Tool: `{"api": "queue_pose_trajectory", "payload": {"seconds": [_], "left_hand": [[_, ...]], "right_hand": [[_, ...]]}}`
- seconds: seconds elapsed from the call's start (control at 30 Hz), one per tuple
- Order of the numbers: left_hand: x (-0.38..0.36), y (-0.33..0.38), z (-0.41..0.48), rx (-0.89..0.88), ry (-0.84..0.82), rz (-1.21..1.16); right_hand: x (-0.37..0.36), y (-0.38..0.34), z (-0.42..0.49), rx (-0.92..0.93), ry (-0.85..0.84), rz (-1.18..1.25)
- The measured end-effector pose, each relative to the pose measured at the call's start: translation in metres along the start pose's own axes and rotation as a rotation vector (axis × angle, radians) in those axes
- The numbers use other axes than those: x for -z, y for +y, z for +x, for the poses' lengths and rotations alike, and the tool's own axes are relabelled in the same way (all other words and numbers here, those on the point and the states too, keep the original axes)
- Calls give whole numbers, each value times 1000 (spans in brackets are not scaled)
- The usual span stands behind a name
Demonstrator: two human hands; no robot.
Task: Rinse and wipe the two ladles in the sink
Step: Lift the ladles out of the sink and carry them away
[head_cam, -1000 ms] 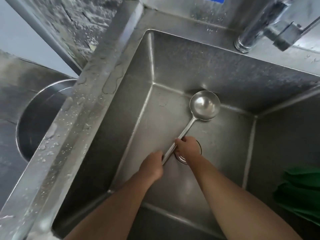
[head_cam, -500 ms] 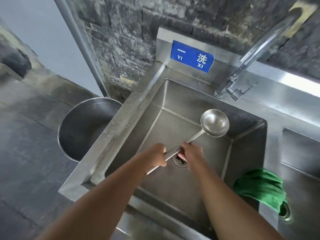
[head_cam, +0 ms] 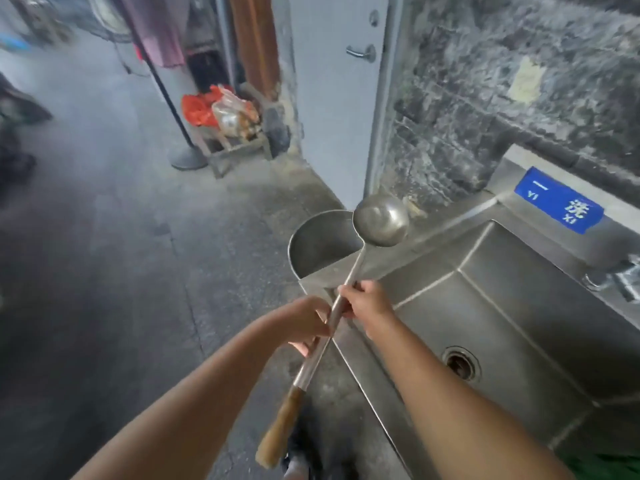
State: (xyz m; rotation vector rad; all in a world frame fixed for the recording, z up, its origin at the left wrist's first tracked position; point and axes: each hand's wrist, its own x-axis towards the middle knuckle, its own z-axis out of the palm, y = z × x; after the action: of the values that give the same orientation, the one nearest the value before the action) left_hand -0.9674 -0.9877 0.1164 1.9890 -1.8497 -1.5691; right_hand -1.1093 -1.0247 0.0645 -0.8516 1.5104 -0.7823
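Both hands grip ladle (head_cam: 380, 220) shaft: left hand (head_cam: 304, 322) lower, right hand (head_cam: 367, 303) above; bowl over pot (head_cam: 320, 244) beside sink (head_cam: 491, 306).

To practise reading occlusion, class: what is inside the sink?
Only the drain shows on the sink's bare floor. The right forearm hides a strip of it, and the picture's edge cuts off its right side. The ladle is held outside it.
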Motion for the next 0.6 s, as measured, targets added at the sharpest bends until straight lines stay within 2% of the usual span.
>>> {"api": "queue_pose_trajectory", "payload": {"seconds": [0.17, 0.33, 0.43, 0.6], "left_hand": [[41, -100, -103, 133, 211, -320], [67, -227, -235, 237, 477, -678], [65, -305, -315, 242, 650, -827], [48, -425, -432, 287, 915, -1113]], "right_hand": [[-142, -11, -41, 127, -328, -287], [-316, -12, -139, 253, -683, -503], [-418, 6, -214, 305, -894, -622], [-562, 47, -338, 342, -1152, -781]]}}
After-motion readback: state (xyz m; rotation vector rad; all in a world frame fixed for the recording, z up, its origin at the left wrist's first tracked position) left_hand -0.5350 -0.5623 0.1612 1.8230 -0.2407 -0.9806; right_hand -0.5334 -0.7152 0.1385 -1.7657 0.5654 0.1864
